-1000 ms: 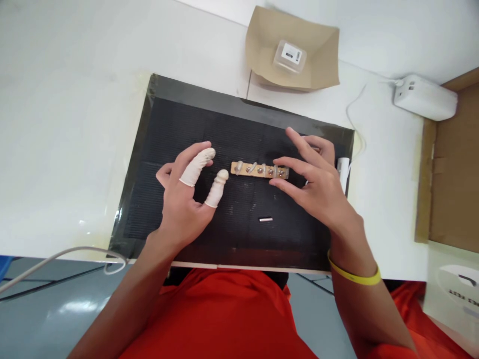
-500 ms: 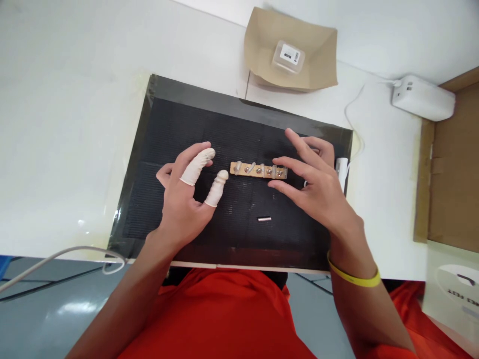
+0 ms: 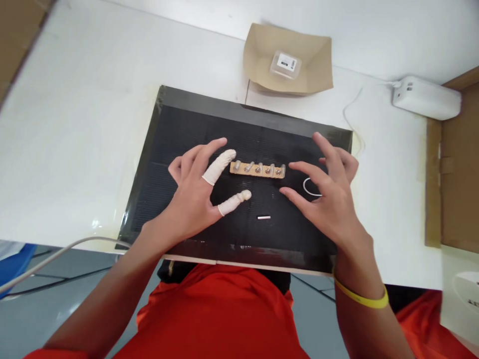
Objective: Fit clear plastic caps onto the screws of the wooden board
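Note:
A narrow wooden strip (image 3: 252, 173) lies on the black ribbed mat (image 3: 209, 132), bearing several small clear tubes and shiny metal bits in a row. My left hand (image 3: 190, 192) is open at its left end, white finger cots on thumb and index finger, the index tip close to the strip. At the other end my right hand (image 3: 329, 194) is open, thumb and index finger apart with nothing between them. Nearer to me, a small shiny metal pin (image 3: 264, 217) rests on the mat below the strip. A white cable loop (image 3: 309, 187) shows beside my right hand.
Behind the mat stands an open brown paper tray (image 3: 258, 65) with a labelled clear plastic box (image 3: 286, 65) inside. A white power bank-like block (image 3: 426, 97) sits at the right by a cardboard box (image 3: 458, 169). A grey cable (image 3: 75, 243) crosses the table's front left edge.
My left hand has moved right, its thumb and index finger spreading wider. My right hand has drawn a little away to the right from the strip. The strip and pin stay on the mat.

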